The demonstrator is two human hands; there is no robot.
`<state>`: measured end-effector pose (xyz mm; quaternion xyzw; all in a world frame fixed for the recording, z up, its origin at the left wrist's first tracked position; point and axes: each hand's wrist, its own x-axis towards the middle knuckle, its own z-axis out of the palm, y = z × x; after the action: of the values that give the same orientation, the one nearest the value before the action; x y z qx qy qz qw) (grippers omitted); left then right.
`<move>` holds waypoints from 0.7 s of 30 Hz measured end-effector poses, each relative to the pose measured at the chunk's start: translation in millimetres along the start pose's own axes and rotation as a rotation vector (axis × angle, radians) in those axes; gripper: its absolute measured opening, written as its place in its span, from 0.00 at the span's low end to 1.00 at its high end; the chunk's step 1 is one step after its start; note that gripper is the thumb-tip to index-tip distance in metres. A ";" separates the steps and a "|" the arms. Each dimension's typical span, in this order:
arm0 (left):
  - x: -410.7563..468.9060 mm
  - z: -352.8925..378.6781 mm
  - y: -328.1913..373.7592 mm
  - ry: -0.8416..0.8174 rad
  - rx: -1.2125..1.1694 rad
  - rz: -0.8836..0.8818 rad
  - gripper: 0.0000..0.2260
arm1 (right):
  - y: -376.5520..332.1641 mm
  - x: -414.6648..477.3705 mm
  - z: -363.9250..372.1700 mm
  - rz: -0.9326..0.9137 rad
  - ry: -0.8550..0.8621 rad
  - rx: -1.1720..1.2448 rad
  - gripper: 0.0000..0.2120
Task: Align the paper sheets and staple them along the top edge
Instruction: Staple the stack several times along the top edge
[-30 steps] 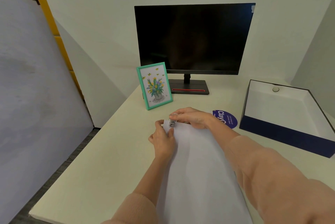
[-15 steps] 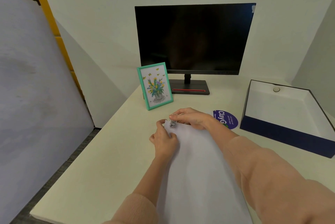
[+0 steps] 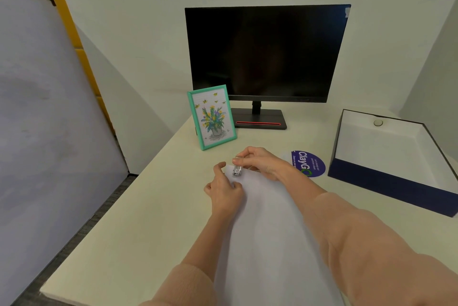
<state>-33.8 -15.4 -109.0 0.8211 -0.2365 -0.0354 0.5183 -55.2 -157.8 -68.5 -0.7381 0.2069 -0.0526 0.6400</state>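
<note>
Pinning the paper sheets (image 3: 267, 226) flat on the desk (image 3: 138, 219) with my left hand (image 3: 224, 193), fingers curled loosely on the stack's upper left so nothing slips out of line. My right hand (image 3: 260, 160) is closed around the small stapler (image 3: 237, 169), pinching it from above at the sheets' top edge, near the left corner. I judge it's placed there to bite the far edge; whether a staple has gone in, I cannot tell.

Two hands, one small stapler (image 3: 237, 170), one monitor (image 3: 266, 53), one picture frame (image 3: 212, 117), one open box (image 3: 396, 157), one round sticker (image 3: 308, 163), one desk (image 3: 138, 219).
</note>
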 end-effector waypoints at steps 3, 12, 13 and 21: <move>-0.6 -0.4 0.8 0.001 0.016 0.005 0.24 | 0.1 -1.0 -2.0 0.004 -0.035 0.020 0.08; -0.1 0.1 3.2 0.024 0.016 -0.022 0.22 | -4.0 -0.9 -7.3 0.066 -0.120 -0.009 0.18; 0.0 0.4 2.5 0.024 0.021 -0.021 0.22 | -4.5 -1.2 -7.2 0.065 -0.120 -0.010 0.18; -1.2 -1.5 4.6 0.010 0.067 0.024 0.19 | -6.4 -3.6 -7.4 0.060 -0.145 -0.055 0.21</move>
<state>-36.0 -15.2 -104.5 0.8351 -0.2448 -0.0171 0.4923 -59.5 -162.7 -60.3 -0.7509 0.1834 0.0258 0.6339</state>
